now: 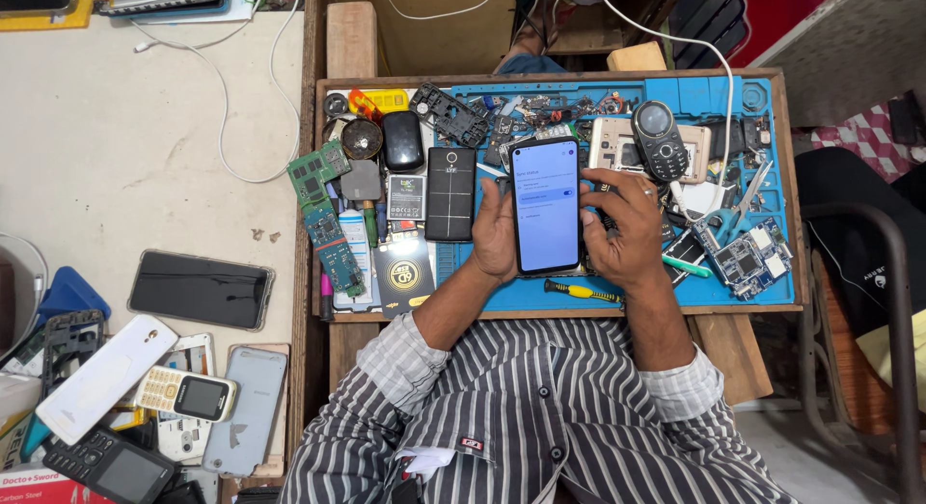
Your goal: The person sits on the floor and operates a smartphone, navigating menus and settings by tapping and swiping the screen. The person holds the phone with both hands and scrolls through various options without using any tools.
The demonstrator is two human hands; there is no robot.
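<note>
Cluttered with parts, the small wooden desk (786, 190) carries a blue work mat (632, 294) that fills most of its top. Over the middle of the mat, near the desk's front edge, a smartphone (546, 205) stands upright in the view with its screen lit. The left hand (494, 236) is closed on the phone's left side, fingers wrapped behind it and the thumb along the edge. The right hand (625, 226) grips the right side in the same way, a ring showing on one finger. Both forearms come out of rolled striped sleeves.

Just below the hands, a yellow-handled screwdriver (582, 292) lies on the mat by the front edge. Toward the desk's left edge sit green circuit boards (324, 210), a flat black battery (450, 192) and a black rounded case (402, 140). Near the back edge, right of the phone, a black keypad phone (659, 140) rests on a beige phone shell (613, 142). A bare circuit board (748, 258) lies by the right edge, well apart from the hands.

Left of the desk, on a pale surface, a dark smartphone (201, 290) lies face up, with several old handsets piled at the lower corner.
</note>
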